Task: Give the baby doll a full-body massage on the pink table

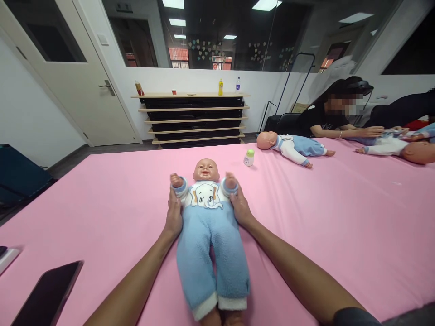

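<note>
A baby doll point(208, 213) in a blue fleece suit with an elephant on its white chest lies on its back on the pink sheet point(322, 217), head away from me. My left hand point(174, 215) holds the doll's side and arm on the left. My right hand point(239, 207) grips the other side under the raised arm. Both doll arms point up beside the head.
A small bottle with a green cap point(249, 157) stands behind the doll. A second doll point(292, 147) lies at the right, and another person point(335, 118) handles a third doll point(401, 147). A dark phone point(47, 294) lies at the near left. Shelves point(193, 120) stand by the wall.
</note>
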`<state>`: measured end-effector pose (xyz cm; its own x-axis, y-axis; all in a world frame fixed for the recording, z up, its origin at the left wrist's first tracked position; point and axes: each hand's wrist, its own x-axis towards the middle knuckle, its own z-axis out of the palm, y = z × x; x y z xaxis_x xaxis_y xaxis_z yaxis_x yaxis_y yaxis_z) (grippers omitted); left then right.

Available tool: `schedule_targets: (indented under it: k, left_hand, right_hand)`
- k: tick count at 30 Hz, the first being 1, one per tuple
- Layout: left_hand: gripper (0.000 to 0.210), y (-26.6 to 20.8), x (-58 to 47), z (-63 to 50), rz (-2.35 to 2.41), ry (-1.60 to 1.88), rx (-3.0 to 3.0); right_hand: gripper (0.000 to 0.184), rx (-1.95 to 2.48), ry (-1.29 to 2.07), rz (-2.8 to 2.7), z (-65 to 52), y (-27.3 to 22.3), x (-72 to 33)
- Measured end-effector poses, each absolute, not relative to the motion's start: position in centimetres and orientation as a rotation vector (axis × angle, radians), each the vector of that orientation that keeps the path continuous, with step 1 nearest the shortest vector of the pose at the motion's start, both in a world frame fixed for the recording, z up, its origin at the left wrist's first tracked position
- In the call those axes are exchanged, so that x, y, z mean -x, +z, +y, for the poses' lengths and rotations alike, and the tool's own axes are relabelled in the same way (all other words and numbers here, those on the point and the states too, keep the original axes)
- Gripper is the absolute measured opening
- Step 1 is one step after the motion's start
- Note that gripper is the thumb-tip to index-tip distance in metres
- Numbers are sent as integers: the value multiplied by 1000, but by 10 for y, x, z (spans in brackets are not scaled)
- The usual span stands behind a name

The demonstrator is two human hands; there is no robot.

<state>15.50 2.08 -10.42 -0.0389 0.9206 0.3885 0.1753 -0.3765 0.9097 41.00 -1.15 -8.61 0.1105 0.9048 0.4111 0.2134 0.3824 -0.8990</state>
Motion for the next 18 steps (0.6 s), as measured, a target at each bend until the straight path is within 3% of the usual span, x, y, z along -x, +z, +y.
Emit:
schedule_targets:
  k: [5, 11, 14, 18]
  left_hand:
    - [55, -100, -158, 16, 1237, 1183, -1945]
    - [53, -93, -165, 13, 1228, 1088, -2079]
    - [54, -97, -163, 14, 1232, 1143, -2066]
    - [62, -101, -158, 18, 1226, 1467, -1710]
  right_hand:
    - [48, 1162, 605, -1745, -17, -85, -402]
    - [47, 1207, 492, -1823, -16, -85, -396]
    - [50, 1202, 499, -1769, -17, -86, -396]
    - [60, 1198, 532, -1503, -13, -90, -403]
